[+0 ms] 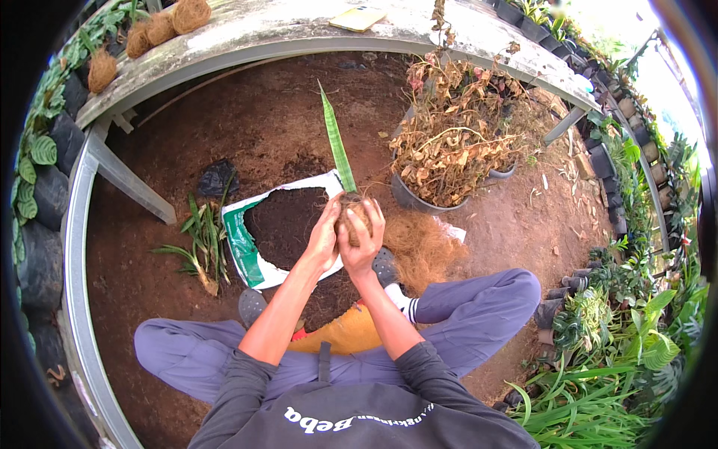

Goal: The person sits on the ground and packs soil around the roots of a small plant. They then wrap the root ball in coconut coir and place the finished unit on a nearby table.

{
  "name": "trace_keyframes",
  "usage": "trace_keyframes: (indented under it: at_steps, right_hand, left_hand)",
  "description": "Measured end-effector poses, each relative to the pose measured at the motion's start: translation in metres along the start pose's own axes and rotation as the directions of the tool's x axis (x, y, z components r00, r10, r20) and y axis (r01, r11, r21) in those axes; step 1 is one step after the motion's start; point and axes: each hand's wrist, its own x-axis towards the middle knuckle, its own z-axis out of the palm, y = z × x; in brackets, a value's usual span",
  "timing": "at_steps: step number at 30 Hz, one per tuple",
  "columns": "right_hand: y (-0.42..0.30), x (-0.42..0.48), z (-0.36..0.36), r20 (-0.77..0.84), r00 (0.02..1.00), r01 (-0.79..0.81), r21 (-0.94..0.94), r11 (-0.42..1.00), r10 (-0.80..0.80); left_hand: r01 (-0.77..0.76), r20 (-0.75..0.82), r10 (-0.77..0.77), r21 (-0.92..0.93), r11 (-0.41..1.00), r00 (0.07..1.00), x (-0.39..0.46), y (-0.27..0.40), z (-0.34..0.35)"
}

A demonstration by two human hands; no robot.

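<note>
Between my two palms sits a round ball of brown coconut fibre (353,224), with one upright snake plant leaf (338,143) rising from its top. My left hand (324,233) presses on the ball's left side. My right hand (362,238) wraps the right side, its fingers spread over the front. Below the hands lies a cut-open white and green sack (247,247) holding dark soil (283,224). A loose heap of coconut fibre (426,247) lies on the ground to the right, beside my shoe.
Uprooted snake plants (205,241) lie left of the sack, near a black plastic bag (219,177). A pot of dried plants (415,196) stands ahead on the right. Finished-looking fibre balls (160,28) rest on a weathered bench (269,28), whose metal leg (132,179) slants down at left.
</note>
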Motion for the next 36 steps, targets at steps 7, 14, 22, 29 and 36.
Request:
trace_keyframes:
  at_steps: [7,14,22,29,36]
  right_hand:
    - [0.014,0.025,-0.015,-0.056,0.935,-0.316,0.321,0.893,0.351]
    - [0.012,0.017,0.002,0.342,0.784,-0.595,0.653,0.468,0.519]
    - [-0.03,0.013,0.003,0.125,0.985,-0.154,0.333,0.93,0.118]
    - [-0.018,0.003,0.006,0.004,0.997,-0.075,0.204,0.976,0.075]
    - [-0.019,0.007,0.003,0.06,0.998,0.008,0.306,0.952,-0.027]
  left_hand:
    - [0.078,0.023,-0.08,0.076,0.994,0.997,-0.002,0.015,-0.002]
    - [-0.196,0.063,0.197,-0.016,0.98,0.978,0.004,0.001,-0.008]
    - [-0.256,-0.042,0.255,-0.037,0.966,0.966,0.002,0.005,-0.022]
    - [-0.202,0.022,0.201,0.061,0.977,0.979,-0.006,0.017,-0.001]
    - [-0.07,0.037,0.068,0.075,0.995,0.997,-0.003,0.044,-0.004]
